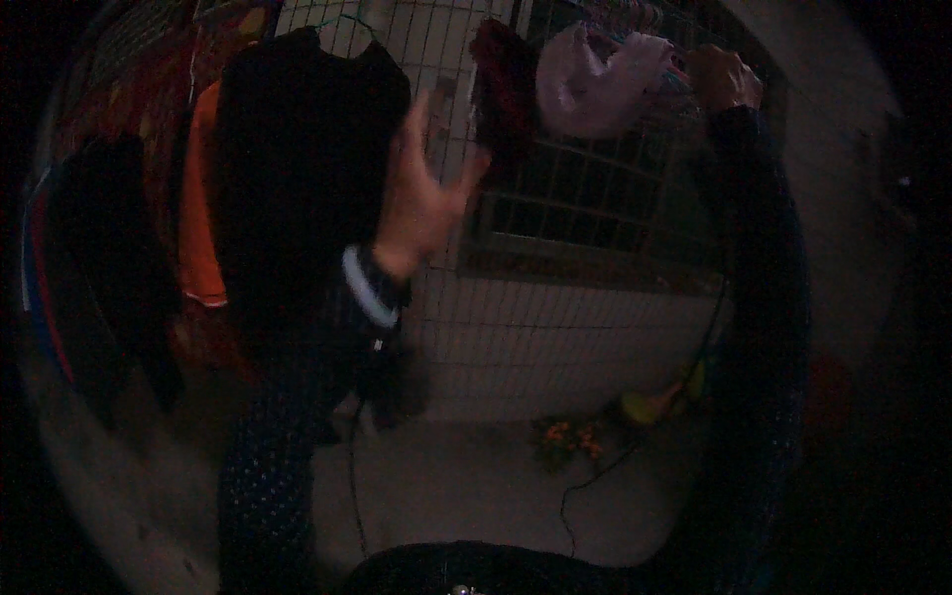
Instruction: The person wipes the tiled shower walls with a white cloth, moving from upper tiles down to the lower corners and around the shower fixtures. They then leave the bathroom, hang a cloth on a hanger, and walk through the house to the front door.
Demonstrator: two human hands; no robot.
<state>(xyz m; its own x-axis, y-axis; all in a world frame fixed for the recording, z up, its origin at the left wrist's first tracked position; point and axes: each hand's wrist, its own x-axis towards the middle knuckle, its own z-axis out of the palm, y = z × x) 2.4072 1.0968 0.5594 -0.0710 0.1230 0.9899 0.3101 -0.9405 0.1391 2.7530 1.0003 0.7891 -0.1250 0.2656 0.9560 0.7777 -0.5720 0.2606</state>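
My left hand (pixel 424 203) is raised with its fingers spread, slightly blurred, and nothing shows in it. Right beside it hangs a black top (pixel 307 149) on a thin green hanger (pixel 342 22). On its other side is a dark red, fuzzy-looking cloth (pixel 501 84). My right hand (pixel 727 79) is up at the far right, fingers curled closed next to a bunched pale pink cloth (pixel 595 84). Thin coloured strands, perhaps hanger parts, lie between that cloth and the hand. What the fingers grip is hidden in the dark.
An orange garment (pixel 201 208) and dark clothes (pixel 109 248) hang at the left. Behind runs a tiled wall (pixel 555 332) with a barred window (pixel 575 213). Low down are orange flowers (pixel 570 441), a yellow-green object (pixel 650 405) and a dark cable (pixel 565 506) on the floor.
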